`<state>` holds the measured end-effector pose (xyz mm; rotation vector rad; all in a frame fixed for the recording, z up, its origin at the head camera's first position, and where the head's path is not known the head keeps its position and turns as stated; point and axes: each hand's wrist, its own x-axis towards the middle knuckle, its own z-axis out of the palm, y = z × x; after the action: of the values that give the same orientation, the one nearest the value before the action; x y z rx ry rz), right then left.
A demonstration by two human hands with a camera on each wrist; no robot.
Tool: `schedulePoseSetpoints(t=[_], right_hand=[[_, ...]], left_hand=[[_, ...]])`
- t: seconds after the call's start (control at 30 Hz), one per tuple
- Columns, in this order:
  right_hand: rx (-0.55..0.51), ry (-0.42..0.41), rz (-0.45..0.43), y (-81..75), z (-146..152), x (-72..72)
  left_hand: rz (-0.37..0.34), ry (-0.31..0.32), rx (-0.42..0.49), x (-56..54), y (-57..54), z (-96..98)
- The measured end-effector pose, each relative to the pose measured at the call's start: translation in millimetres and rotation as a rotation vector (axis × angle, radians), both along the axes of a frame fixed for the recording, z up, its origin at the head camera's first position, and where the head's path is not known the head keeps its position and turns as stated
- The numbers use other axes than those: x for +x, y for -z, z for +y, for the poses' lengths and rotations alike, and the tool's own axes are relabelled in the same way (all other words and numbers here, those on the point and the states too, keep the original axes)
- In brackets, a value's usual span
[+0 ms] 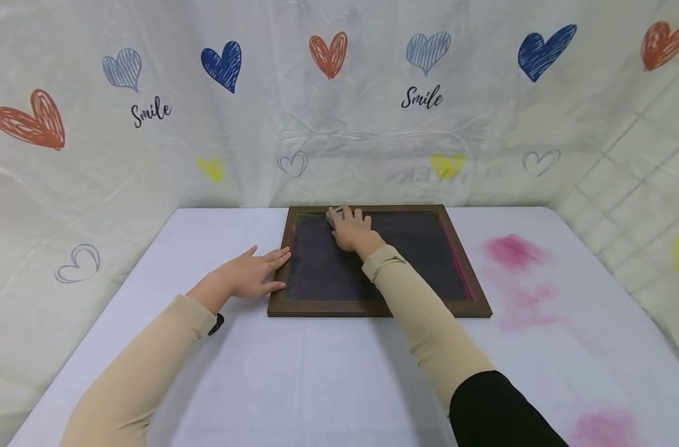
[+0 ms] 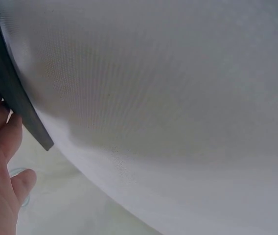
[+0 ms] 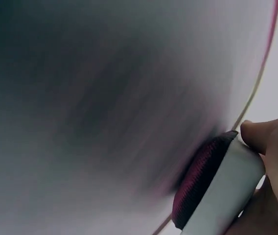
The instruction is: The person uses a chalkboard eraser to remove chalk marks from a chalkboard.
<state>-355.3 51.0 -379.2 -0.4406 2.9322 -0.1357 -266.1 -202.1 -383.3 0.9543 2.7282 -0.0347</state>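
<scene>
A small chalkboard (image 1: 406,261) with a brown wooden frame lies on the white-covered table. Near its upper left part, my right hand (image 1: 353,231) grips a chalkboard eraser (image 3: 227,188), which has a pale grey back and a dark pad tinged with pink. The eraser's pad is against or very near the blackboard surface, close to the top frame edge; in the head view the fingers mostly cover it. My left hand (image 1: 251,273) touches the left side of the frame with its fingers spread. In the left wrist view, those fingertips (image 2: 14,125) meet the dark frame edge (image 2: 24,107).
Pink smudges (image 1: 515,251) mark the white tablecloth (image 1: 250,372) right of the board. Behind the table hangs a pale curtain (image 1: 361,118) printed with hearts and "Smile". Pink chalk residue runs along the board's right inner edge.
</scene>
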Motion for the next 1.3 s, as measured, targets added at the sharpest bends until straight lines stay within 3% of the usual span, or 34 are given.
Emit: schedulePoseSetpoints(t=[0.17, 0.33, 0.47, 0.93, 1.13, 1.3], right_hand=[[0.04, -0.13, -0.034, -2.9, -42, 11.9], [0.07, -0.192, -0.047, -0.9, -53, 12.4], [0.044, -0.165, -0.034, 1.4, -37, 7.8], [-0.057, 0.024, -0.057, -8.0, 59, -9.2], [-0.079, 0.015, -0.066, -4.9, 53, -9.8], [-0.058, -0.036, -0.07, -5.8, 16, -3.2]], left_hand=[[0.015, 0.001, 0.003, -0.5, 1.9, -2.1], [0.039, 0.009, 0.012, -0.4, 4.6, -1.9], [0.04, 0.003, -0.013, 0.2, 7.4, -0.7], [0.076, 0.017, -0.06, 0.7, 10.0, -4.0], [0.061, 0.008, -0.053, 0.9, 9.7, -3.6], [0.052, -0.008, -0.054, 3.0, 9.7, -2.9]])
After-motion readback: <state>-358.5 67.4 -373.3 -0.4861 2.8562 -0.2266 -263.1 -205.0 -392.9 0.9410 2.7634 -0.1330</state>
